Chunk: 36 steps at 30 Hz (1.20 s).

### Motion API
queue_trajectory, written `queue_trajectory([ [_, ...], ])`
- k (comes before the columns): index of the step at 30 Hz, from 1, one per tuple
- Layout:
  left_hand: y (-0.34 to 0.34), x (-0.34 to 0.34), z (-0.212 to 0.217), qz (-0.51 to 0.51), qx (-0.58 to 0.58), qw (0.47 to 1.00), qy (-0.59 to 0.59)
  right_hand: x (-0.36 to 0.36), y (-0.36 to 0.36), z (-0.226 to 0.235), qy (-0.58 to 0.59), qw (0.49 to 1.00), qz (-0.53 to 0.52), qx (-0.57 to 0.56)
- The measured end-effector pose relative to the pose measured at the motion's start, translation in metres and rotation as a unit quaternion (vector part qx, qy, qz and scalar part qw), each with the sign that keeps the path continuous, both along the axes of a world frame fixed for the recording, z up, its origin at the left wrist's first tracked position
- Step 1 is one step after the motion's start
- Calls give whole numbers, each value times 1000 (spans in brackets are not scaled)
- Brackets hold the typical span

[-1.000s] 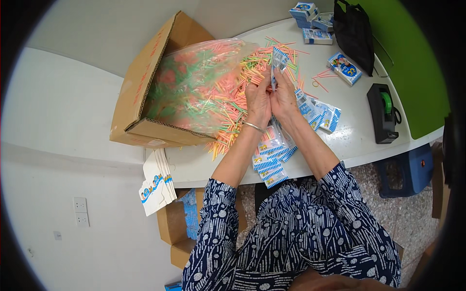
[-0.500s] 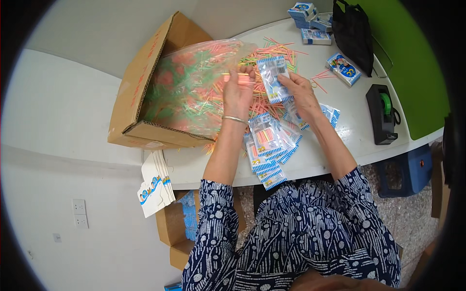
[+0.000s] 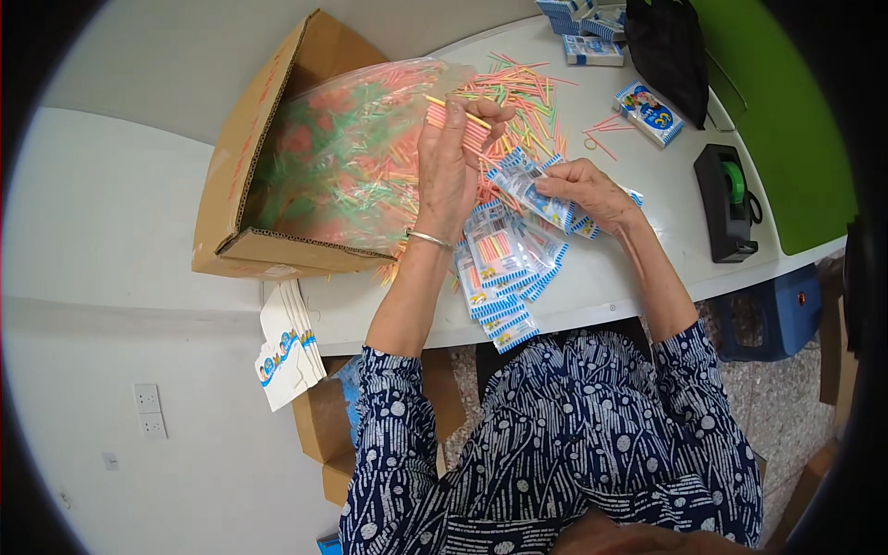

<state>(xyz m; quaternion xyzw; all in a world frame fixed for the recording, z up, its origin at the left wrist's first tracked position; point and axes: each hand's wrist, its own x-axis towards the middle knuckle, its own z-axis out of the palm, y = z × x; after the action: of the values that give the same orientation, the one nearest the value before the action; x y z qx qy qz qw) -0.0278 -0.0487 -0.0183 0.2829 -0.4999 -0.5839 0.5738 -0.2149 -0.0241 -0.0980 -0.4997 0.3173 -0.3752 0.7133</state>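
Head view: left hand (image 3: 450, 162) is raised, closed around a bunch of coloured sticks (image 3: 460, 123). Right hand (image 3: 592, 192) pinches a clear packet (image 3: 534, 190) just right of it, low over the counter (image 3: 647, 250). Filled packets (image 3: 504, 264) lie below both hands; a cardboard box (image 3: 250, 185) of sticks sits left of the left hand.

Matt cardboard box (image 3: 268, 157); glossy clear plastic bag (image 3: 342, 157); smooth white table (image 3: 647, 240)
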Motion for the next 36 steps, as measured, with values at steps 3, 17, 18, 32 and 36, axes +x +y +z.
queue_trajectory([
  [3, 2, 0, 1, 22, -49, 998, -42, 0, 3, 2, -35, 999, 26, 20],
  [17, 27, -8, -15, 4, -44, 986, -160, 1, 4, -5, -57, 998, -5, 35],
  [18, 28, -8, -16, 6, -20, 989, -146, 2, 4, -5, -57, 998, -5, 34],
  [32, 32, 4, -12, -8, -32, 959, -283, -2, 3, -9, -52, 998, -29, -29],
  [36, 28, 7, -13, -16, -92, 914, -394, 0, 3, -6, -50, 998, -43, -21],
])
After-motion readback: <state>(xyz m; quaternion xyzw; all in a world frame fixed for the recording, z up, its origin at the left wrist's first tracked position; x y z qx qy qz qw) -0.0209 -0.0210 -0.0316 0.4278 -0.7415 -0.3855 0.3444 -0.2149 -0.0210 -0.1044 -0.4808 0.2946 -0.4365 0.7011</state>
